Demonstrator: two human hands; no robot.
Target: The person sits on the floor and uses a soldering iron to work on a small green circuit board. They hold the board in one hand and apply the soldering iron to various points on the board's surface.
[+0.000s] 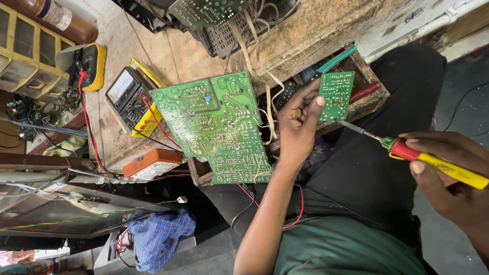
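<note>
Right hand (pixel 448 173) holds soldering iron (pixel 433 160) beside small board (pixel 336 95).

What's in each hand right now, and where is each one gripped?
Left hand pinches the small green circuit board by its left edge. Right hand grips the soldering iron around its yellow handle.

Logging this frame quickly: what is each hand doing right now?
Left hand: closed on a small green circuit board.
Right hand: closed on a yellow-handled soldering iron, tip at the board.

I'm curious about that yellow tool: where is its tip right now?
In the head view, right of centre, the soldering iron in the right hand touches the small green board's lower edge.
</note>
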